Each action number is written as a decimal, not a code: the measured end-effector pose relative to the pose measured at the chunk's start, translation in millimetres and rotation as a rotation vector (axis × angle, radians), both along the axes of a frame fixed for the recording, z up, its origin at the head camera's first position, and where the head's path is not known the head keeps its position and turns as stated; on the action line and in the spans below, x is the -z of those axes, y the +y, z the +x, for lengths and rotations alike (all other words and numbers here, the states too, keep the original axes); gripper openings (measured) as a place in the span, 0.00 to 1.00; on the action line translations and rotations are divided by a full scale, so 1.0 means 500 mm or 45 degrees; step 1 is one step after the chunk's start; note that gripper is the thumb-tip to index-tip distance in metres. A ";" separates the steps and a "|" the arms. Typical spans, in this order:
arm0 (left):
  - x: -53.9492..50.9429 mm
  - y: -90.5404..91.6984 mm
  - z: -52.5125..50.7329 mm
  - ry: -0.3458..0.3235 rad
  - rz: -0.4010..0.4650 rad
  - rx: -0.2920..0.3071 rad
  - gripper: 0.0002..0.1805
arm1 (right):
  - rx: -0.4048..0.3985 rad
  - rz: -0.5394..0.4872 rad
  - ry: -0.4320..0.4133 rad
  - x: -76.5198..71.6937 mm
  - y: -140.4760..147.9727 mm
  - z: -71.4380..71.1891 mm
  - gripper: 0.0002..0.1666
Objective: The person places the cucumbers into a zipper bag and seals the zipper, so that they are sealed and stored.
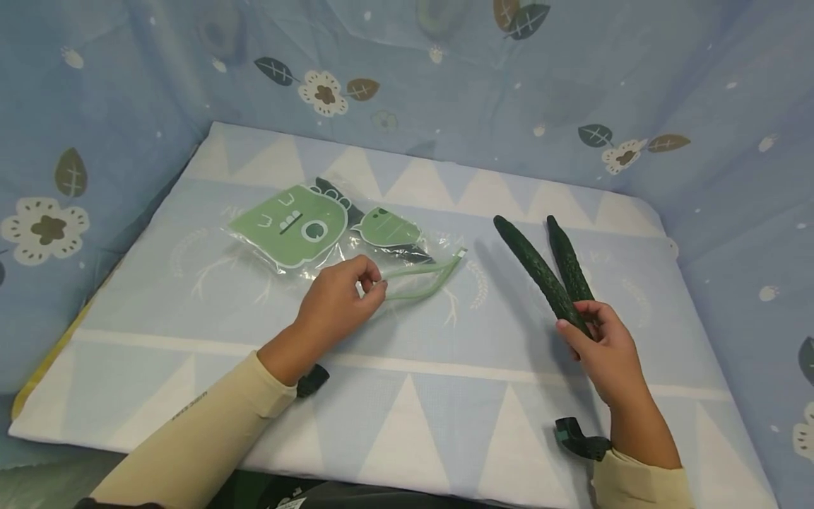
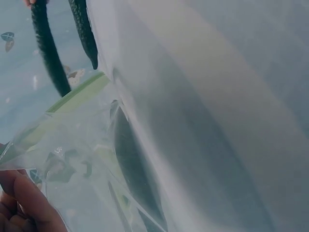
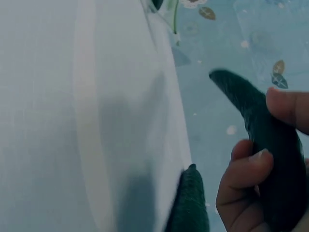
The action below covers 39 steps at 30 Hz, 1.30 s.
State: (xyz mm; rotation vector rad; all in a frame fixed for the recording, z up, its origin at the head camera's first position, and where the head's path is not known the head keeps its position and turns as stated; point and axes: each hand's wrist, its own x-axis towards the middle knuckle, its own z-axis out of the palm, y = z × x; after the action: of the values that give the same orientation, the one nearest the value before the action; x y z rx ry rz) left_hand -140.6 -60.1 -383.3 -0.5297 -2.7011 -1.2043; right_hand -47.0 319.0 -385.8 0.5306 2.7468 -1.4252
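Observation:
My left hand (image 1: 340,297) pinches the mouth of a clear plastic zip bag (image 1: 289,226) with a light green zip edge (image 1: 439,279). Printed green cartoon faces cover part of the bag, and a dark green long thing (image 2: 135,164) shows through its film. At the right, my right hand (image 1: 607,346) grips a dark green cucumber (image 1: 534,265) between thumb and fingers, tilted above the table. Beside it is a second cucumber (image 1: 569,258), its lower end hidden behind the fingers. Whether the hand grips this one too, I cannot tell.
A blue and white patterned cloth (image 1: 407,339) covers the table. Blue floral curtains (image 1: 407,78) hang behind it and at both sides. Dark wrist mounts (image 1: 579,438) sit at both sleeves.

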 end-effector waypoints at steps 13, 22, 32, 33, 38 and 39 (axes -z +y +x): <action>-0.015 0.004 -0.003 -0.055 0.032 -0.017 0.04 | -0.419 -0.474 0.137 0.006 0.038 0.082 0.21; -0.018 0.005 0.002 -0.070 -0.011 0.018 0.05 | -0.634 -0.576 0.077 0.016 0.019 0.067 0.20; -0.009 -0.006 0.016 -0.069 -0.033 0.032 0.04 | -0.635 -0.480 -0.100 0.039 -0.073 -0.010 0.24; -0.009 -0.006 0.016 -0.063 -0.036 0.040 0.05 | -0.632 -0.473 -0.098 0.040 -0.082 -0.019 0.24; -0.013 0.005 0.014 -0.015 -0.017 0.081 0.05 | -0.632 -0.384 -0.060 0.035 -0.127 -0.070 0.24; -0.016 0.008 0.014 -0.002 -0.014 0.089 0.05 | -0.629 -0.360 -0.051 0.032 -0.137 -0.082 0.24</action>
State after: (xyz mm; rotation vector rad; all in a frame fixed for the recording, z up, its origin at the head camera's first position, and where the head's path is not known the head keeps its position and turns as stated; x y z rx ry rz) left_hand -133.6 -56.0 -375.5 -0.6293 -2.7133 -1.2080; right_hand -87.9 250.5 -401.9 -0.1211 2.3454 -1.5892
